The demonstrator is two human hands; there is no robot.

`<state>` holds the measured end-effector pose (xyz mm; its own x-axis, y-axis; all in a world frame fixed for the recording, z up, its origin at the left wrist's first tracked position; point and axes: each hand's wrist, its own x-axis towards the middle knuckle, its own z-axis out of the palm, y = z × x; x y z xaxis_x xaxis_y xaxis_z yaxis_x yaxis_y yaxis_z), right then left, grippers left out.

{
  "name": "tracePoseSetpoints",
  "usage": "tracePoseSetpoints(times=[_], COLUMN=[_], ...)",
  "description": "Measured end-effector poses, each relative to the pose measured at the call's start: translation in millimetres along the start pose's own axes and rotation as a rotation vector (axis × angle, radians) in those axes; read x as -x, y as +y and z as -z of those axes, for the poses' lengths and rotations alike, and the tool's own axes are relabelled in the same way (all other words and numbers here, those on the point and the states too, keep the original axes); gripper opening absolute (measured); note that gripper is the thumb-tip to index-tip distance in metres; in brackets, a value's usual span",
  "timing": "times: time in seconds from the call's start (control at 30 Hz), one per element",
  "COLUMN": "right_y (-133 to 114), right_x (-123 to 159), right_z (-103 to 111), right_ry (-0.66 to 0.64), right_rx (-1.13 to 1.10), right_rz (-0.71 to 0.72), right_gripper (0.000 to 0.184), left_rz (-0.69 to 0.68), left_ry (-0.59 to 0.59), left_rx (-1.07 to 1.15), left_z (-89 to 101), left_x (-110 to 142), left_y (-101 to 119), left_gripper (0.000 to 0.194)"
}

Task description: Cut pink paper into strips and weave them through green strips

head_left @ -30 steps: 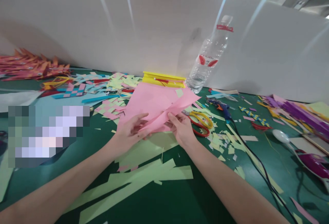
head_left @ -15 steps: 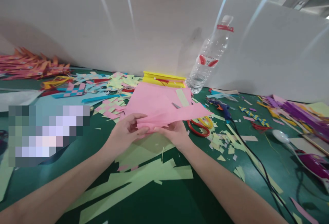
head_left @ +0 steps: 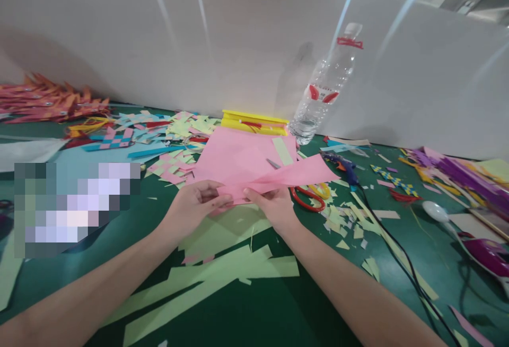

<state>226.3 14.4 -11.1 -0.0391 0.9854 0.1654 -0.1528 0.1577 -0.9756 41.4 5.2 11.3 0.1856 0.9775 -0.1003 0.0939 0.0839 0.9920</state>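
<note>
Between my two hands is a pink paper strip [head_left: 296, 172], its free end slanting up to the right. My left hand [head_left: 194, 204] pinches the strip's left end between thumb and fingers. My right hand [head_left: 274, 206] grips it a little further along, thumb on top and fingers behind. Beneath and beyond lies a larger pink paper sheet [head_left: 234, 153], with a pale green strip [head_left: 282, 150] on it. Scissors with a red handle loop [head_left: 308, 199] lie right of my right hand, their blades partly under the pink strip. Green paper [head_left: 226, 230] lies below my hands.
A clear plastic bottle [head_left: 324, 89] leans against the white partition [head_left: 238, 44]. At right are a blue glue gun [head_left: 344, 169] with a black cord, paper scraps and a purple-and-white device [head_left: 483, 254]. Woven paper pieces [head_left: 170, 166] and orange folded paper [head_left: 51, 100] lie left.
My right hand has shifted slightly right along the pink strip, its thumb now on the strip's face. The strip's free end has swung up and to the right.
</note>
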Motion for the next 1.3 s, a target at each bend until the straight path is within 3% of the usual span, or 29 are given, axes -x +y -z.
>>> tracePoseSetpoints(times=[0.43,1.3], right_y=[1,-5], right_x=[-1,3], right_z=[1,2], right_ry=[-0.004,0.019], right_rx=[0.041,0.136], right_rz=[0.049,-0.080], right_gripper=[0.016,0.028], left_rz=[-0.018,-0.061], left_ry=[-0.022,-0.064], left_rx=[-0.040,-0.090], left_z=[3.0,1.1], left_x=[-1,2], left_y=[-7,4], left_gripper=[0.031,0.027])
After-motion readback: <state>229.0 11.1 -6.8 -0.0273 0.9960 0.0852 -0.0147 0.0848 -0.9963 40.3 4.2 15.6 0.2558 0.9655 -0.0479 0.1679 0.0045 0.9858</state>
